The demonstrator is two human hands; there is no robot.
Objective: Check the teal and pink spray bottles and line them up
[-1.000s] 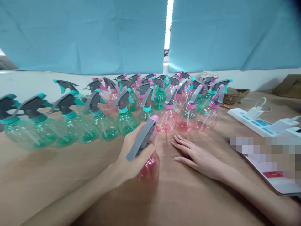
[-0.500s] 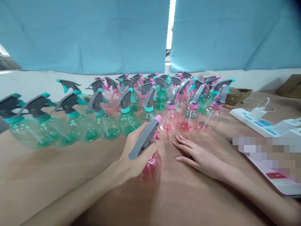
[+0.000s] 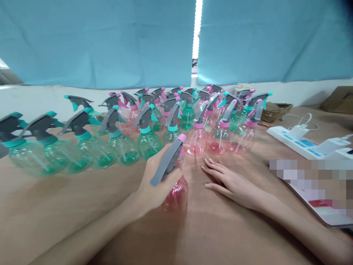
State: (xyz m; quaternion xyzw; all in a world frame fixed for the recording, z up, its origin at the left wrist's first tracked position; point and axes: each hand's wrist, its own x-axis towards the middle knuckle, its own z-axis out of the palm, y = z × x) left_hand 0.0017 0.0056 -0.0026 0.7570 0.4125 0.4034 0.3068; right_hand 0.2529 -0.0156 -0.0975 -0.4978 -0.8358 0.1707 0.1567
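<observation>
Hardly anything has shifted over the last second: your left hand [image 3: 153, 184] is still wrapped around the pink spray bottle [image 3: 176, 193] at the lower middle of the frame, and your right hand [image 3: 231, 184] still lies on the table [image 3: 82, 209] just to the right of it. The small drift of the whole scene looks like your head moving, not your hands. So the hold reads as steady, with the bottle neither lifted nor turned.

Your left hand grips the bottle at the neck and upper body, fingers closed round it, with the grey trigger head [image 3: 165, 163] slanting up over your knuckles and its pink nozzle tip pointing toward the rows behind. The bottle stands upright on the table. Your right hand holds nothing: it is palm down, fingers stretched out and slightly spread, near the bottle but not touching it.

Just beyond your fingertips stands a front row of bottles, green ones [image 3: 122, 147] from the left edge to the middle and pink ones [image 3: 196, 141] to the right, with more packed behind them. At the right edge lies a white power strip [image 3: 303, 141], well apart from both hands.
</observation>
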